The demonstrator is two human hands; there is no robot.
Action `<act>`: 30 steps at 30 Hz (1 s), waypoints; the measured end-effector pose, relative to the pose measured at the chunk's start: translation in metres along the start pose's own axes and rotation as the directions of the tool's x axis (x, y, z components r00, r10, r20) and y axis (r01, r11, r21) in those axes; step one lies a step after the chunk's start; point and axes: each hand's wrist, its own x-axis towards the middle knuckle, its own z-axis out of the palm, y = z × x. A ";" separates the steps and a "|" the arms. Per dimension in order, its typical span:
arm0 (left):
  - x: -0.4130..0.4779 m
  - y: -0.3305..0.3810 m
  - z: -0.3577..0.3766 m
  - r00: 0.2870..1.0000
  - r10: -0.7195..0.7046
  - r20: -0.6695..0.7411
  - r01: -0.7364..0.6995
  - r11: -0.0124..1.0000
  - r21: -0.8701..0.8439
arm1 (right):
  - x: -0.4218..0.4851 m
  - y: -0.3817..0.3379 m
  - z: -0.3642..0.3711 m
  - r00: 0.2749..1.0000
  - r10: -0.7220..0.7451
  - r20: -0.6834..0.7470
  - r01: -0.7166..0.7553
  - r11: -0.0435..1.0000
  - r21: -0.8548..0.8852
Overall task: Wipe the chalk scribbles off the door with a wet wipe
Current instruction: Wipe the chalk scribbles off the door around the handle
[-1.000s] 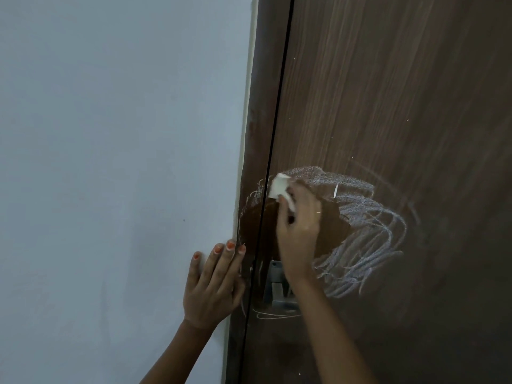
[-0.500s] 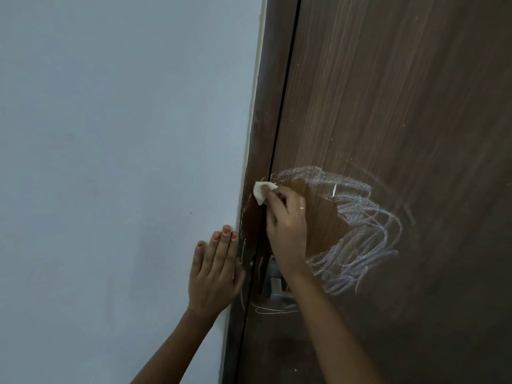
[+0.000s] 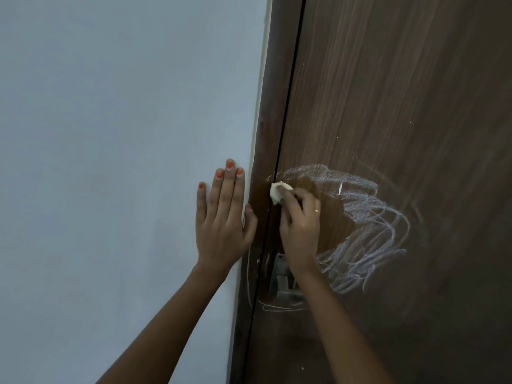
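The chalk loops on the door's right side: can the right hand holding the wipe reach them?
Probably yes: the right hand holds the wet wipe against the door just beside those chalk scribbles, with nothing in between.

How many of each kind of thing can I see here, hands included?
Hands: 2 (left hand, right hand)
Wet wipe: 1
Door: 1
Chalk scribble: 1
Wall: 1
Ring: 1
Metal fitting: 1
Total: 8
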 end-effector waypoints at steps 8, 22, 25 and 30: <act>0.007 0.001 0.001 1.000 -0.010 -0.018 0.010 1.000 0.008 | -0.060 0.009 0.009 0.853 -0.342 0.394 0.389 0.920 -0.043; 0.006 0.002 0.003 0.999 -0.008 -0.040 0.008 1.000 0.007 | -0.015 -0.012 0.016 0.961 -0.207 0.185 0.205 0.978 0.029; 0.007 0.002 0.003 0.999 -0.011 -0.044 0.012 1.000 0.013 | -0.049 0.000 0.014 0.913 -0.280 0.297 0.290 0.957 0.010; 0.007 0.002 0.002 0.999 -0.025 -0.047 0.025 1.000 -0.006 | -0.051 0.012 0.002 0.891 -0.312 0.329 0.347 0.936 -0.052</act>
